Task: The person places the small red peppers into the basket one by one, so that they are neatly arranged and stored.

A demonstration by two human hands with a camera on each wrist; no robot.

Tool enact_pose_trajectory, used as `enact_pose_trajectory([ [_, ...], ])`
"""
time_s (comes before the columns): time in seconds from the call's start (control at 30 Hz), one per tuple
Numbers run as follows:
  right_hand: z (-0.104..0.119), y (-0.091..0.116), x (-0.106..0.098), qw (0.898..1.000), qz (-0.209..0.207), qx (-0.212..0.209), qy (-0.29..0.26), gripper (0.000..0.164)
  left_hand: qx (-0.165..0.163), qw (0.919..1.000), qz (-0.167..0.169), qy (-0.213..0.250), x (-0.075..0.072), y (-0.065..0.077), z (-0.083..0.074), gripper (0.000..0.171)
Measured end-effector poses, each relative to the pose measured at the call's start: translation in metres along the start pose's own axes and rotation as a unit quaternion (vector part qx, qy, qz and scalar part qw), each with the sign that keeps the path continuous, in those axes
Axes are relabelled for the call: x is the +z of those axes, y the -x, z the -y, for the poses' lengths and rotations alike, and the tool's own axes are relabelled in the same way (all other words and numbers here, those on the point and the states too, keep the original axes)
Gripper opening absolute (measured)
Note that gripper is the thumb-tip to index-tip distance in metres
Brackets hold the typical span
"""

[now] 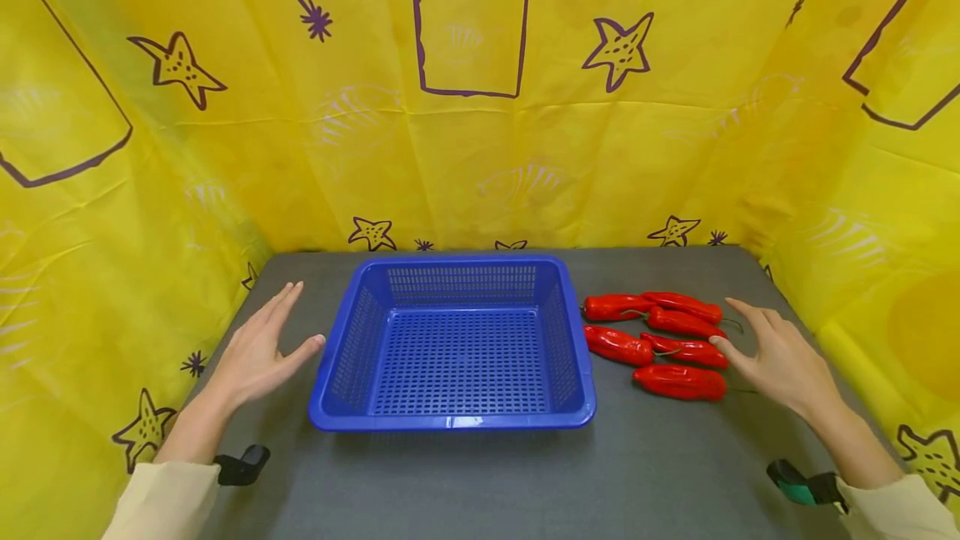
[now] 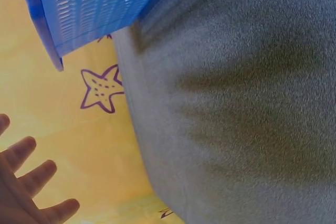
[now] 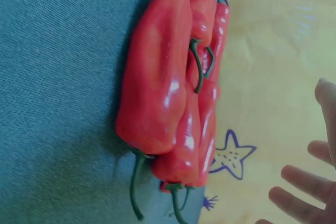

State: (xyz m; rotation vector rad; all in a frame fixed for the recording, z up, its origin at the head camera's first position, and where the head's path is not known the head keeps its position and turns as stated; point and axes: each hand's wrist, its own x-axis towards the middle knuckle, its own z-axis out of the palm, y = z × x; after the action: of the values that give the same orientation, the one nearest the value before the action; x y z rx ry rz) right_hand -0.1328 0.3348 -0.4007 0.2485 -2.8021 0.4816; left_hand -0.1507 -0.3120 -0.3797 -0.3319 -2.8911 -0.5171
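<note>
A blue plastic basket (image 1: pixel 453 422) with slotted walls sits in the middle of the grey table, and nothing lies inside it. To its right lie several red peppers (image 1: pixel 678 382) with green stems, bunched close together; the right wrist view shows the nearest pepper (image 3: pixel 155 72) large. My left hand (image 1: pixel 255 357) hovers left of the basket, fingers spread and holding nothing. Just right of the peppers is my right hand (image 1: pixel 787 361), its fingers extended and its grasp empty. Both hands also show at the edges of their own wrist views.
The grey table (image 1: pixel 465 490) is bounded at the back and both sides by a yellow cloth (image 1: pixel 480 148) printed with starfish and fish. Black straps (image 1: pixel 243 467) show at the wrists, below the light sleeves.
</note>
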Motion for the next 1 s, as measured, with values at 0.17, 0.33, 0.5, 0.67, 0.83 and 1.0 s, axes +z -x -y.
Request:
enact_pose_trajectory([
  [0.17, 0.001, 0.007, 0.004, 1.0, 0.002, 0.023, -0.017, 0.06, -0.029, 0.9985, 0.019, 0.043, 0.002, 0.002, 0.0, 0.082],
  [0.33, 0.002, 0.014, 0.009, 0.999, 0.008, 0.045, -0.029, 0.058, -0.038, 0.9957, 0.019, 0.082, 0.006, 0.003, -0.001, 0.081],
  [0.5, 0.003, 0.023, 0.016, 0.997, 0.01, 0.068, -0.047, 0.056, -0.054, 0.9918, 0.03, 0.112, 0.008, 0.004, -0.003, 0.08],
  [0.67, 0.005, 0.03, 0.023, 0.994, 0.014, 0.093, -0.058, 0.055, -0.058, 0.9867, 0.041, 0.146, 0.013, 0.004, -0.004, 0.078],
  [0.83, 0.006, 0.037, 0.028, 0.992, -0.005, 0.107, -0.06, 0.051, -0.059, 0.9802, 0.049, 0.182, 0.017, 0.002, -0.005, 0.074],
  [1.0, 0.007, 0.041, 0.032, 0.991, -0.008, 0.122, -0.058, 0.05, -0.065, 0.9722, 0.055, 0.218, 0.02, 0.001, -0.005, 0.071],
])
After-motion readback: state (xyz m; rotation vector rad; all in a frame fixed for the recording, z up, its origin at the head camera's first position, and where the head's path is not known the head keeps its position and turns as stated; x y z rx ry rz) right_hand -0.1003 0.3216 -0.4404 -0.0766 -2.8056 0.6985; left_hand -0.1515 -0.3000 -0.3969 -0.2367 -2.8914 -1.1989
